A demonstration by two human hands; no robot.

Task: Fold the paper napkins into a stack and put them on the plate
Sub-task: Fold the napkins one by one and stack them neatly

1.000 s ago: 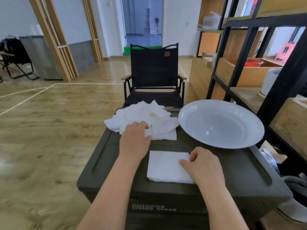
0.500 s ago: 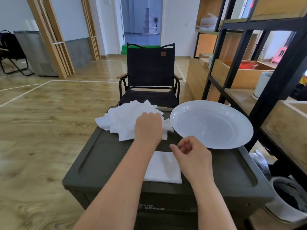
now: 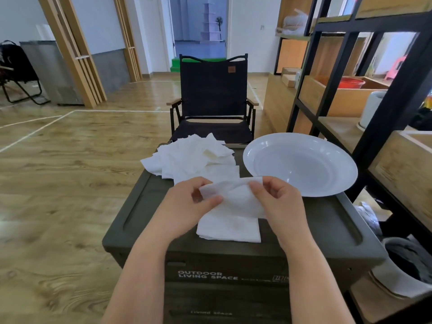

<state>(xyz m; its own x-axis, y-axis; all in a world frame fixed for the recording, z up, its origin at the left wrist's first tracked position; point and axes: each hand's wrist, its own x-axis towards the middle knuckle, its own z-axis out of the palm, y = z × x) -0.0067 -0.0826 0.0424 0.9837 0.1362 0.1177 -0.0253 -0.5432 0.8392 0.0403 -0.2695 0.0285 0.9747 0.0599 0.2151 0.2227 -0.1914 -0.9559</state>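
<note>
A white paper napkin (image 3: 236, 197) is held up between both hands above the dark green box lid (image 3: 145, 213). My left hand (image 3: 187, 206) pinches its left edge and my right hand (image 3: 278, 202) pinches its right top corner. Beneath it a folded napkin stack (image 3: 229, 229) lies flat on the lid. A loose pile of unfolded napkins (image 3: 191, 157) sits at the far left of the lid. The white plate (image 3: 301, 164) stands at the far right with nothing on it.
A black folding chair (image 3: 211, 99) stands right behind the box. A black-framed wooden shelf unit (image 3: 364, 108) runs along the right side. A white bin (image 3: 406, 267) sits on the floor at the lower right. Wooden floor lies to the left.
My left hand has lifted a napkin from the loose pile and brought it over the folded stack. My right hand has risen from the stack and taken the napkin's other side.
</note>
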